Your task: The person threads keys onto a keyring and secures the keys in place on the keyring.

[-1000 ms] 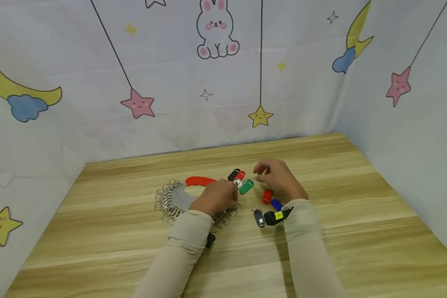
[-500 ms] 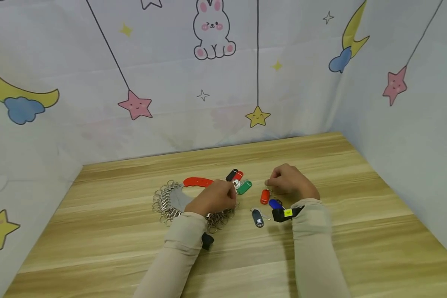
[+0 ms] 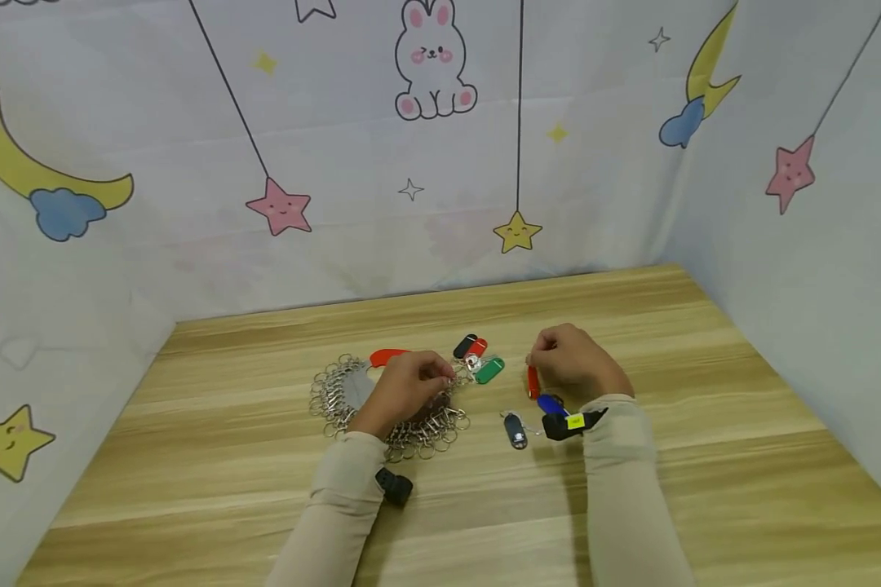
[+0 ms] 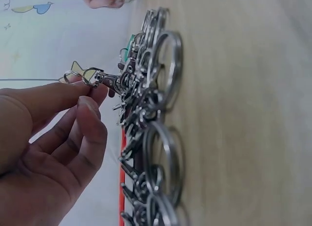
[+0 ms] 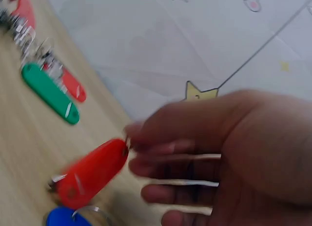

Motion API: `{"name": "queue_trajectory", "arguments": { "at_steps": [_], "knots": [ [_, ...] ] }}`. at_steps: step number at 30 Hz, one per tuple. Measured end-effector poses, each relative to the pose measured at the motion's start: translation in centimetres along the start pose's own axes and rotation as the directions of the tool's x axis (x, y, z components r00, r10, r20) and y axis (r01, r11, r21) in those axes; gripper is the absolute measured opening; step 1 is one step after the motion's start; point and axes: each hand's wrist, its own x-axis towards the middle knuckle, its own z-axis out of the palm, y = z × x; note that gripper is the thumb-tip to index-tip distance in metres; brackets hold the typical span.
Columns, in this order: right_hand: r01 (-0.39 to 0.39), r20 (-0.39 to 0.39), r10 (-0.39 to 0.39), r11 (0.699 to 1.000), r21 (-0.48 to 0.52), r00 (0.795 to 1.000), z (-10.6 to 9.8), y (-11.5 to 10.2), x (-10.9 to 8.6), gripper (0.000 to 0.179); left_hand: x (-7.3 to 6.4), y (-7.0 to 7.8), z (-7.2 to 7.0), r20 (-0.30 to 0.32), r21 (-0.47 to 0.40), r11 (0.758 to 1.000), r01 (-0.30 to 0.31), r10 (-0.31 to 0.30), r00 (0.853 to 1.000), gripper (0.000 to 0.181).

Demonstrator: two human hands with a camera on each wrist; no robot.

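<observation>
My right hand [image 3: 576, 359] pinches the small ring at the end of a red key tag [image 5: 95, 175], which hangs tilted from thumb and fingertip. In the left wrist view my left hand [image 4: 58, 138] holds a split ring [image 4: 87, 76] on a swivel clasp between thumb and forefinger. That clasp belongs to a grey, rounded holder [image 3: 354, 385] with a red grip [image 3: 387, 356], rimmed by many clasps and rings. Part of the holder is hidden beneath the left hand. Just past it lie a green key tag [image 3: 490, 371], a red one [image 5: 73, 84] and a black one [image 3: 465, 346].
A blue key tag [image 3: 551, 405] lies just in front of the right hand. Nearer the middle rests a dark grey tag [image 3: 515, 430] with its ring. Everything is on a wooden table [image 3: 191, 473], bounded behind by a printed white cloth [image 3: 338, 269].
My right hand has moved right, closed its fingertips on the red key tag's ring and tipped the tag up. My left hand has shifted slightly left, showing more clasps.
</observation>
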Motion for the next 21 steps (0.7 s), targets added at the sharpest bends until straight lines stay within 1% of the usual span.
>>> {"name": "queue_trajectory", "arguments": {
  "at_steps": [1,2,4,6,7,9,10,13,16,19,21],
  "knots": [
    [0.029,-0.017,-0.028,0.997,0.069,0.999,-0.1,0.0,0.0,0.017,-0.1,-0.1,0.0,-0.008,-0.005,1.000,0.004,-0.004,1.000,0.009],
    [0.062,-0.036,-0.058,0.988,0.142,0.998,-0.1,0.1,0.0,0.018,-0.2,-0.2,-0.1,-0.013,-0.014,1.000,0.009,-0.009,1.000,0.009],
    [0.139,-0.083,-0.120,0.945,0.296,0.989,-0.1,0.1,0.2,0.020,-0.4,-0.4,-0.2,-0.017,-0.036,0.999,0.032,-0.033,0.999,0.008],
    [0.193,-0.121,-0.155,0.873,0.448,0.980,0.0,0.1,0.3,0.022,-0.5,-0.5,-0.3,-0.018,-0.059,0.997,0.051,-0.052,0.998,0.008],
    [0.216,-0.140,-0.167,0.833,0.509,0.976,0.0,0.0,0.4,0.022,-0.5,-0.5,-0.3,-0.018,-0.065,0.996,0.054,-0.055,0.998,0.008],
    [0.248,-0.171,-0.182,0.765,0.594,0.968,0.3,-0.1,0.7,0.022,-0.6,-0.6,-0.4,-0.019,-0.071,0.996,0.051,-0.052,0.998,0.009],
    [0.257,-0.177,-0.186,0.740,0.621,0.966,0.4,-0.2,0.9,0.024,-0.6,-0.6,-0.5,-0.021,-0.071,0.996,0.049,-0.051,0.998,0.010],
    [0.249,-0.166,-0.186,0.699,0.671,0.968,0.8,-0.5,1.4,0.023,-0.7,-0.6,-0.7,-0.022,-0.086,0.995,0.052,-0.054,0.998,0.013],
    [0.215,-0.111,-0.196,0.667,0.714,0.974,1.3,-0.6,1.7,0.025,-0.7,-0.6,-0.8,-0.025,-0.120,0.989,0.081,-0.084,0.996,0.012],
    [0.191,-0.061,-0.218,0.646,0.739,0.974,1.7,-0.5,1.9,0.025,-0.7,-0.7,-0.9,-0.034,-0.135,0.987,0.091,-0.097,0.995,0.012],
    [0.189,-0.039,-0.246,0.626,0.756,0.969,1.9,-0.3,1.9,0.023,-0.8,-0.7,-0.9,-0.038,-0.127,0.988,0.082,-0.088,0.995,0.013]
  ]
}}
